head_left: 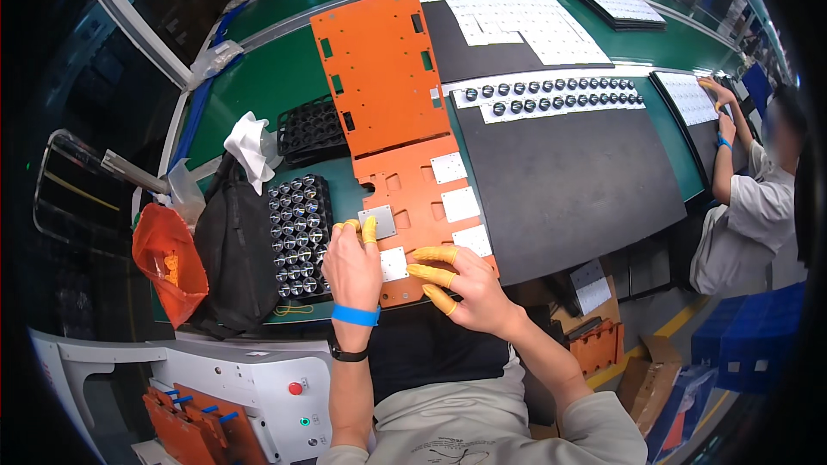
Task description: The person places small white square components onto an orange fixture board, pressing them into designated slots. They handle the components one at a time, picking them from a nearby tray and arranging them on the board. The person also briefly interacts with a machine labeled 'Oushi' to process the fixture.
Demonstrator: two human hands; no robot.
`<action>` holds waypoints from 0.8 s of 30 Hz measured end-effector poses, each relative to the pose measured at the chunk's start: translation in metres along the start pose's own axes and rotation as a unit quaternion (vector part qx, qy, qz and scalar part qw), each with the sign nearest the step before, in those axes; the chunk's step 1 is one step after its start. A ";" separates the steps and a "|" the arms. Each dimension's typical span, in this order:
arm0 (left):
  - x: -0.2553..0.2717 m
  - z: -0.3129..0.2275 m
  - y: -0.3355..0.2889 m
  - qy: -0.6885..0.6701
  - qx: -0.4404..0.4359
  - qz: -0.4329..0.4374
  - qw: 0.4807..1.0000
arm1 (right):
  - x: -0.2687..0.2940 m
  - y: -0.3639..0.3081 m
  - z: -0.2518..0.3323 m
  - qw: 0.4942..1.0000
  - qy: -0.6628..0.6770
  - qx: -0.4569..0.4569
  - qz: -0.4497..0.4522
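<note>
My left hand [349, 267], with yellow finger cots and a blue wristband, pinches the lower edge of a square grey metal plate [376, 222]. This plate sits slightly askew over the left side of an orange fixture board [413, 194]. Below it a white square plate [394, 264] lies on the board. My right hand [474, 288], also in yellow finger cots, hovers over the board's lower part with its fingers apart. Beyond its fingertips, white square plates [461, 204] line the board's right side. An orange hinged lid [383, 73] with slots stands folded back behind the board.
Left of the board is a black tray [323, 207] of shiny round parts. A black mat [568, 189] holds two rows of black round parts [551, 95]. An orange bag [168, 263] hangs far left. At right, another person [749, 181] handles a white panel.
</note>
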State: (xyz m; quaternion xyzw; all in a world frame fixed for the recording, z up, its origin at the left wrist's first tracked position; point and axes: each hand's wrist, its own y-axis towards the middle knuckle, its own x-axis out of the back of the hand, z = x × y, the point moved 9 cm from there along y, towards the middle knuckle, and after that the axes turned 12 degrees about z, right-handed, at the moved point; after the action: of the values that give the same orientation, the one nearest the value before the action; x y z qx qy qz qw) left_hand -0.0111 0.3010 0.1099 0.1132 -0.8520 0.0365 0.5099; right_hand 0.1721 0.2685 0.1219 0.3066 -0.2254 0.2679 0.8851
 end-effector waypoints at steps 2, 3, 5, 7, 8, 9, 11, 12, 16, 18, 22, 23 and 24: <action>0.001 0.000 0.000 -0.004 -0.004 0.001 1.000 | -0.001 0.000 -0.001 1.000 -0.001 0.000 0.000; 0.000 0.001 0.001 -0.003 -0.003 0.005 1.000 | -0.001 -0.001 -0.001 1.000 -0.001 0.000 0.000; -0.001 0.001 0.001 0.001 0.000 0.015 1.000 | -0.001 0.000 -0.001 1.000 -0.005 0.004 -0.004; -0.001 0.001 0.000 0.004 0.002 0.017 1.000 | 0.000 0.000 0.000 1.000 -0.006 0.007 -0.007; -0.001 0.001 0.000 0.005 0.004 0.018 1.000 | 0.000 0.000 0.001 1.000 -0.006 0.008 -0.008; -0.001 0.001 0.000 0.007 0.005 0.019 1.000 | 0.000 0.000 0.002 1.000 -0.006 0.010 -0.010; -0.001 0.001 0.001 0.011 0.007 0.021 1.000 | 0.000 0.000 0.001 1.000 -0.008 0.010 -0.009; -0.001 0.001 0.001 0.011 0.008 0.027 1.000 | -0.001 0.000 0.001 1.000 -0.009 0.010 -0.008; -0.005 0.002 0.002 0.011 0.001 0.049 0.999 | 0.000 0.000 0.002 1.000 -0.011 0.011 -0.009; -0.010 0.003 0.003 0.018 0.001 0.064 0.998 | 0.001 0.001 0.002 1.000 -0.010 0.008 -0.009; -0.012 0.004 0.003 0.039 0.029 0.083 0.995 | 0.000 0.001 0.002 1.000 -0.017 0.008 -0.004; -0.012 0.003 0.003 0.042 0.037 0.084 0.995 | -0.001 0.001 0.001 1.000 -0.019 0.008 -0.005; -0.012 0.002 0.003 0.046 0.040 0.078 0.995 | -0.001 0.001 0.000 1.000 -0.020 0.008 -0.005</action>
State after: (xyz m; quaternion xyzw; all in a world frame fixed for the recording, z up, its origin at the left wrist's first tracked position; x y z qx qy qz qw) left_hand -0.0081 0.3050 0.0983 0.0650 -0.8319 0.1151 0.5390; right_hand 0.1707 0.2685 0.1217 0.3206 -0.2397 0.2593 0.8789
